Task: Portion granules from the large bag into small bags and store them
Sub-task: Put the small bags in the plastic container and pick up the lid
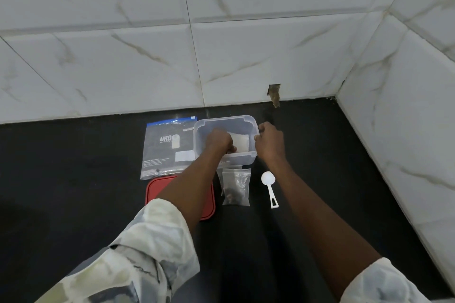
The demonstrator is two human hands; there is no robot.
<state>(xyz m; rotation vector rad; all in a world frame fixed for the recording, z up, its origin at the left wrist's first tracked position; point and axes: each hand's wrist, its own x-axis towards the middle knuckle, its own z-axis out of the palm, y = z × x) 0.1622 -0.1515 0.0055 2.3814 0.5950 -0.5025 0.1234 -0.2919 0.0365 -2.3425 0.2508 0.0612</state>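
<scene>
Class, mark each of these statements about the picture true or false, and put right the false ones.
1. The white scoop lies on the counter, right of the small bags. True.
2. The red lid sits on the clear container. False: it lies on the counter, and the container is open.
3. The left hand, inside the container, holds a white packet. True.
4. The large bag stands upright. False: it lies flat, left of the container.
5. The right hand holds the scoop. False: it grips the container's right rim.
</scene>
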